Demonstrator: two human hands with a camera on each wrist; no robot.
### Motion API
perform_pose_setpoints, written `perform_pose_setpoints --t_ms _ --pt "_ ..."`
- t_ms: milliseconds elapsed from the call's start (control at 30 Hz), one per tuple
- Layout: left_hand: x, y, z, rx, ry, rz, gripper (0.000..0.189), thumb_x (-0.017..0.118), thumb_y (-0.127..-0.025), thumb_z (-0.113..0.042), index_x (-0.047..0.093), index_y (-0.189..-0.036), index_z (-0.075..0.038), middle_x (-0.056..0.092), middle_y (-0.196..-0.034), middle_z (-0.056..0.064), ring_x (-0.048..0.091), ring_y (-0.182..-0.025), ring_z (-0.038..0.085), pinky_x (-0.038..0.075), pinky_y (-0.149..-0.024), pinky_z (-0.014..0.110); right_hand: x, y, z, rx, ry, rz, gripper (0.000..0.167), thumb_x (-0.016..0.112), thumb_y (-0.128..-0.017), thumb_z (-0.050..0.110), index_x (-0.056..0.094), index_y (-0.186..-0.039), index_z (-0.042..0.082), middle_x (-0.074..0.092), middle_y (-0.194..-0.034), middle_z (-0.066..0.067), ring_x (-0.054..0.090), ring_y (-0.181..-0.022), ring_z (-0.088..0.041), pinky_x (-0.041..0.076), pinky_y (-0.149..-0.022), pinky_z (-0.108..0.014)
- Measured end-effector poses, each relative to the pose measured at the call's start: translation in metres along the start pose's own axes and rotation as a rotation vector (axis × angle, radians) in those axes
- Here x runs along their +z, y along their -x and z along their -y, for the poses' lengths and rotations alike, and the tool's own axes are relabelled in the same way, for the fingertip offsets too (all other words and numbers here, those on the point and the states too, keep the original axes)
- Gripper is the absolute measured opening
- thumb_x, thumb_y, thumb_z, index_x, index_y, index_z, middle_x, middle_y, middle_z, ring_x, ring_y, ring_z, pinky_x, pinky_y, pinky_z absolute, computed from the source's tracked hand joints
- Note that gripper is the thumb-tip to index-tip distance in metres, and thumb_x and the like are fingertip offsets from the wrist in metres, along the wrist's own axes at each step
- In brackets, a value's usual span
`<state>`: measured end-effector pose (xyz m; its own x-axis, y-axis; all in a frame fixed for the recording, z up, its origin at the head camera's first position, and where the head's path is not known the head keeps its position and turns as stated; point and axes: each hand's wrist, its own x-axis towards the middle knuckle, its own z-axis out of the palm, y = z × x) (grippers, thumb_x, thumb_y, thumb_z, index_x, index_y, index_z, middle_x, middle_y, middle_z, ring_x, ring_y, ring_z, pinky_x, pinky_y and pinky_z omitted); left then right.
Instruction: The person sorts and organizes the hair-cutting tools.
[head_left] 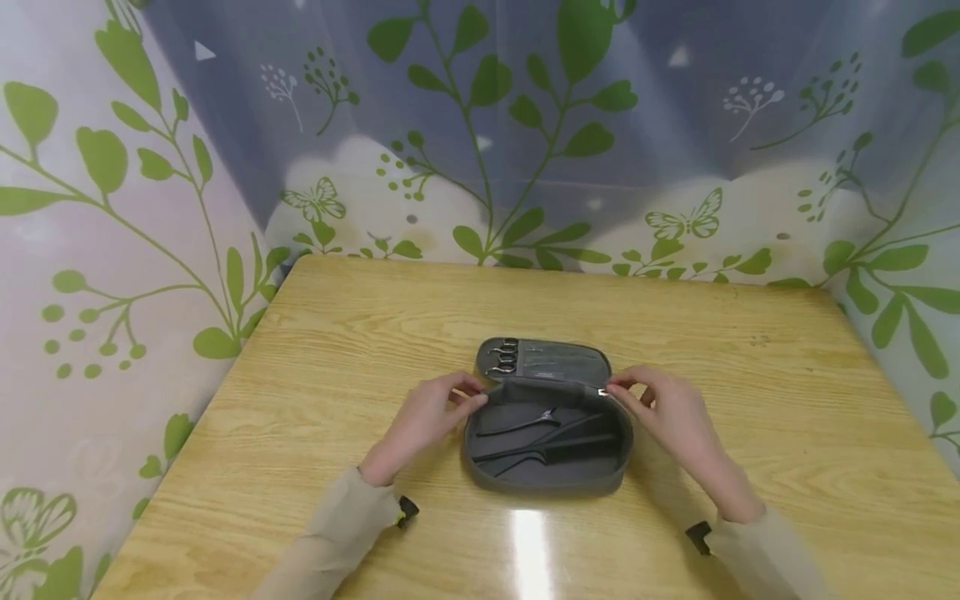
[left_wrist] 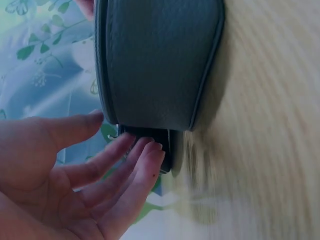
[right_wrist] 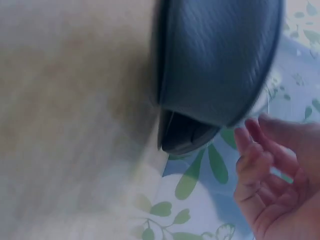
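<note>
A grey zippered case lies open on the table, its lid folded back. Metal tools with finger loops sit in the lid beside a see-through pocket. Several slim dark tools lie in the base, one with a shiny metal tip. My left hand is at the back left corner; its thumb meets the rim and the other fingers extend behind the case. At the back right corner, my right hand pinches the silver zipper pull between thumb and forefinger.
The wooden table extends around the case on all sides. Behind it hangs a leaf-patterned curtain, with similar patterned cloth on the left and right. Light glares off the tabletop in front of the case.
</note>
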<state>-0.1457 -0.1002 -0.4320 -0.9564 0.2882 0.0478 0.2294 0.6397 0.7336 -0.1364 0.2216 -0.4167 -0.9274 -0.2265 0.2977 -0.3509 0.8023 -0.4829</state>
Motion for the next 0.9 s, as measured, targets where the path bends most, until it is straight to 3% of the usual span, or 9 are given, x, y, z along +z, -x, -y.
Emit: perform_pose_setpoints --t_ms 167,367,467,600,733,833,900 --pt "-0.005 -0.017 0.009 -0.097 0.112 0.008 0.037 0.061 -0.103 -0.029 0.064 -0.129 -0.002 0.074 -0.111 0.012 0.073 -0.095 0.024 0.059 -0.081 0.038 -0.013 -0.013 -0.016 0.151 -0.130 0.092 0.035 0.063 -0.103 0.026 0.065 -0.130 0.004 0.070 -0.117 -0.019 0.073 -0.076 -0.028 0.053 -0.054 -0.028" --pt "-0.004 -0.039 0.012 -0.241 0.385 0.119 0.065 0.057 -0.105 -0.036 0.038 -0.152 0.004 0.064 -0.130 0.025 0.072 -0.101 0.032 0.058 -0.089 0.040 -0.007 -0.032 -0.032 0.262 -0.266 0.277 0.057 0.055 -0.107 0.030 0.044 -0.147 -0.008 0.058 -0.133 -0.032 0.075 -0.089 -0.031 0.060 -0.071 -0.034" --pt "0.001 -0.047 0.012 -0.269 0.465 0.161 0.072 0.058 -0.105 -0.033 0.028 -0.154 0.010 0.057 -0.138 0.029 0.072 -0.102 0.033 0.056 -0.095 0.041 0.002 -0.041 -0.039 0.324 -0.401 0.378 0.062 0.051 -0.108 0.029 0.035 -0.151 -0.012 0.052 -0.139 -0.036 0.074 -0.096 -0.032 0.060 -0.083 -0.036" --pt "0.007 -0.055 0.012 -0.297 0.527 0.160 0.073 0.063 -0.102 -0.024 0.027 -0.153 0.013 0.056 -0.139 0.031 0.073 -0.100 0.031 0.057 -0.090 0.036 0.011 -0.051 -0.046 0.395 -0.565 0.456 0.064 0.048 -0.109 0.029 0.028 -0.153 -0.013 0.048 -0.142 -0.037 0.074 -0.094 -0.023 0.059 -0.084 -0.033" --pt "0.010 -0.059 0.011 -0.313 0.617 0.143 0.068 0.063 -0.102 -0.015 0.028 -0.152 0.014 0.057 -0.137 0.032 0.073 -0.095 0.027 0.059 -0.085 0.032 0.017 -0.060 -0.050 0.433 -0.635 0.461 0.061 0.050 -0.108 0.025 0.030 -0.151 -0.015 0.064 -0.125 -0.031 0.071 -0.079 -0.009 0.060 -0.076 -0.028" --pt "0.012 -0.061 0.010 -0.324 0.677 0.139 0.067 0.062 -0.102 -0.011 0.026 -0.153 0.014 0.055 -0.137 0.034 0.073 -0.087 0.019 0.059 -0.085 0.031 0.021 -0.065 -0.051 0.452 -0.654 0.465 0.061 0.051 -0.108 0.024 0.033 -0.150 -0.016 0.073 -0.101 -0.013 0.068 -0.074 -0.005 0.059 -0.072 -0.025" --pt "0.012 -0.062 0.010 -0.339 0.689 0.137 0.068 0.062 -0.102 -0.010 0.024 -0.154 0.014 0.054 -0.138 0.035 0.072 -0.082 0.013 0.059 -0.085 0.030 0.022 -0.067 -0.051 0.463 -0.664 0.471 0.061 0.051 -0.108 0.025 0.032 -0.150 -0.015 0.072 -0.094 -0.002 0.067 -0.073 -0.004 0.058 -0.071 -0.024"
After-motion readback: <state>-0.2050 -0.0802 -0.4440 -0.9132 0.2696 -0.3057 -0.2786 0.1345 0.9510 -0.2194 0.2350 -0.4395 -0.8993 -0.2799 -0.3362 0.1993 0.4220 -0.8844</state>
